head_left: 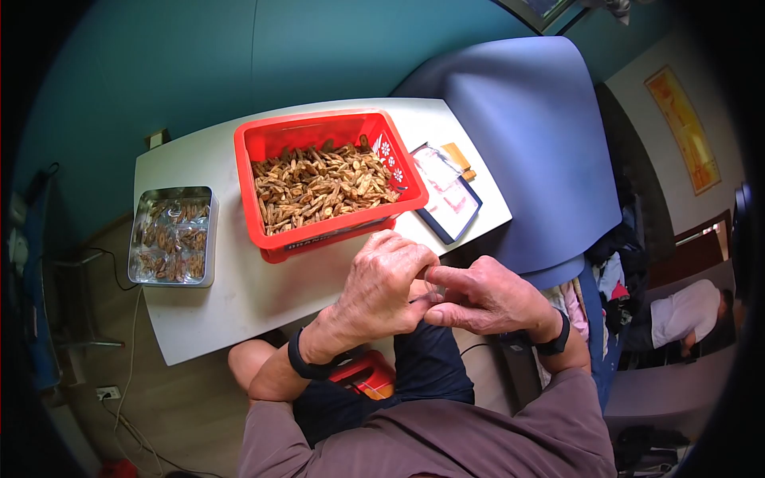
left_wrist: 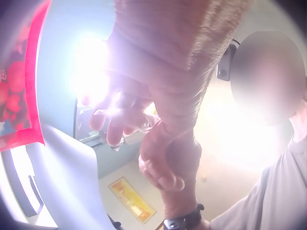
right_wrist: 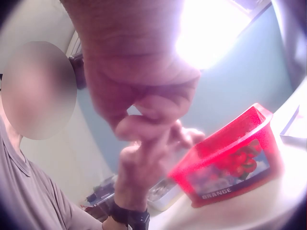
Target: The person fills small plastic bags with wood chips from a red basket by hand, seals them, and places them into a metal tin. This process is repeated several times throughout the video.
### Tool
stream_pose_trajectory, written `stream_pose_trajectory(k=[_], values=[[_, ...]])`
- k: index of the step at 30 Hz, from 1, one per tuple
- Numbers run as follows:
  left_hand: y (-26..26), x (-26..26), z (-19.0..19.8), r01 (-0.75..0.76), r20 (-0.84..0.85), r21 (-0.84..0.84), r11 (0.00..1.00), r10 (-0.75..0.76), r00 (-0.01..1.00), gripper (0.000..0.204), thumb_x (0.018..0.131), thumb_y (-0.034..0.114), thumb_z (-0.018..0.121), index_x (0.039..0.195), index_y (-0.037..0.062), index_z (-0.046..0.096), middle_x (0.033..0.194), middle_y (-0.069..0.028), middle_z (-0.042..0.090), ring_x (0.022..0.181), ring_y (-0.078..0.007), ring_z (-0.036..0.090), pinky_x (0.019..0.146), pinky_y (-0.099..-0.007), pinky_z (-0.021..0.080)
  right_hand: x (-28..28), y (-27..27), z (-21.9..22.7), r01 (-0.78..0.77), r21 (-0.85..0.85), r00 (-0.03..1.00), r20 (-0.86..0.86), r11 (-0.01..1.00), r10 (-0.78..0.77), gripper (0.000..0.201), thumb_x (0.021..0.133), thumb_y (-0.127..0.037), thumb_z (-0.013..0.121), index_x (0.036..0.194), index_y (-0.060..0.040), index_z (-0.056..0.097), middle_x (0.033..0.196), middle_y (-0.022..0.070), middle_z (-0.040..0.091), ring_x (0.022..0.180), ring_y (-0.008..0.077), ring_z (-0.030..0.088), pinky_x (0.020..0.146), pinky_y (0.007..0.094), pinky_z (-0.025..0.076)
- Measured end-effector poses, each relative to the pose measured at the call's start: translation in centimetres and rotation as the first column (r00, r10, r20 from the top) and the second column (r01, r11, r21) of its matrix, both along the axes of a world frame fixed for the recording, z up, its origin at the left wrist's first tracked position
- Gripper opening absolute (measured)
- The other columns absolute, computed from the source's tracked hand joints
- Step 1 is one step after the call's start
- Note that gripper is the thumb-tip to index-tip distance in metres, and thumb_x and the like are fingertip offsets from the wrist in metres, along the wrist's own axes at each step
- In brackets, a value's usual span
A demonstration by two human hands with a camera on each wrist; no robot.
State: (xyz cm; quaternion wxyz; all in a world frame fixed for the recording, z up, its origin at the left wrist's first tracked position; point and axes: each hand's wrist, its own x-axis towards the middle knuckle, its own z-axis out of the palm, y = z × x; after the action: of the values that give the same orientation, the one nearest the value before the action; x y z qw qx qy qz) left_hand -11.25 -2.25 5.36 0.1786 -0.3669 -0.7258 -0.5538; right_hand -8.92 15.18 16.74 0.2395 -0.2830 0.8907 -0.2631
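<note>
Above the table's front edge, my left hand (head_left: 382, 279) and right hand (head_left: 494, 299) meet with fingers bent toward each other. Between their fingertips is a small clear plastic bag (head_left: 431, 297), glinting and mostly hidden by the fingers. Both hands appear to pinch it. Just beyond them stands a red plastic basket (head_left: 256, 209) holding a heap of dried brown slices (head_left: 327, 187). At the table's left lies a metal tin (head_left: 212, 239) with several clear packets (head_left: 171, 239) of similar slices inside. In the right wrist view the fingers overlap and hide the bag.
A dark-edged tray (head_left: 454, 234) with pale sheets lies right of the basket on the white table (head_left: 215, 319). A blue-grey chair back (head_left: 526, 151) rises beside the table. Below the hands is a red container (head_left: 370, 370). Another person (head_left: 685, 311) is in the far right background.
</note>
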Motion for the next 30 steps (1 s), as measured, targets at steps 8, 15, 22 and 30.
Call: stream_pose_trajectory(k=[8, 15, 22, 30], values=[[-0.2, -0.5, -0.4, 0.037, 0.114, -0.018, 0.999, -0.035, 0.993, 0.027, 0.061, 0.011, 0.077, 0.084, 0.0057, 0.063, 0.076, -0.0096, 0.063, 0.083, -0.0311, 0.064, 0.087, -0.0415, 0.048, -0.8, -0.3, -0.5, -0.119, 0.112, 0.983, -0.123, 0.987, 0.133, 0.035, 0.094, -0.040, 0.067, 0.091, -0.0080, 0.054, 0.057, 0.0121, 0.053, 0.054, 0.0347, 0.057, 0.051, 0.0430, 0.043], [-0.3, -0.7, -0.5, 0.071, 0.221, -0.009, 0.997, -0.067, 0.973, 0.022, 0.064, 0.004, 0.073, 0.084, 0.0058, 0.063, 0.077, -0.0099, 0.063, 0.080, -0.0308, 0.063, 0.079, -0.0394, 0.049, -1.7, 0.3, -1.1, -0.176, 0.136, 0.974, -0.122, 0.975, 0.192, 0.037, 0.093, -0.043, 0.067, 0.098, -0.0084, 0.055, 0.057, 0.0082, 0.055, 0.053, 0.0330, 0.059, 0.050, 0.0411, 0.043], [0.1, -0.9, -1.0, 0.125, 0.237, 0.026, 0.992, -0.127, 0.963, 0.019, 0.068, 0.004, 0.072, 0.083, 0.0045, 0.061, 0.078, -0.0107, 0.063, 0.079, -0.0325, 0.061, 0.073, -0.0399, 0.049, -2.9, 0.6, -2.1, -0.322, 0.194, 0.923, -0.154, 0.927, 0.353, 0.022, 0.087, -0.021, 0.070, 0.096, -0.0092, 0.054, 0.061, 0.0108, 0.058, 0.056, 0.0355, 0.060, 0.050, 0.0429, 0.044], [0.3, -1.3, -1.9, 0.159, 0.315, -0.011, 0.987, -0.147, 0.938, 0.022, 0.068, 0.007, 0.073, 0.086, 0.0045, 0.060, 0.079, -0.0105, 0.062, 0.079, -0.0315, 0.062, 0.071, -0.0395, 0.049, -3.3, 1.0, -3.3, -0.356, 0.239, 0.903, -0.161, 0.904, 0.398, 0.022, 0.086, -0.015, 0.066, 0.097, -0.0069, 0.049, 0.060, 0.0127, 0.055, 0.054, 0.0386, 0.058, 0.049, 0.0484, 0.042]])
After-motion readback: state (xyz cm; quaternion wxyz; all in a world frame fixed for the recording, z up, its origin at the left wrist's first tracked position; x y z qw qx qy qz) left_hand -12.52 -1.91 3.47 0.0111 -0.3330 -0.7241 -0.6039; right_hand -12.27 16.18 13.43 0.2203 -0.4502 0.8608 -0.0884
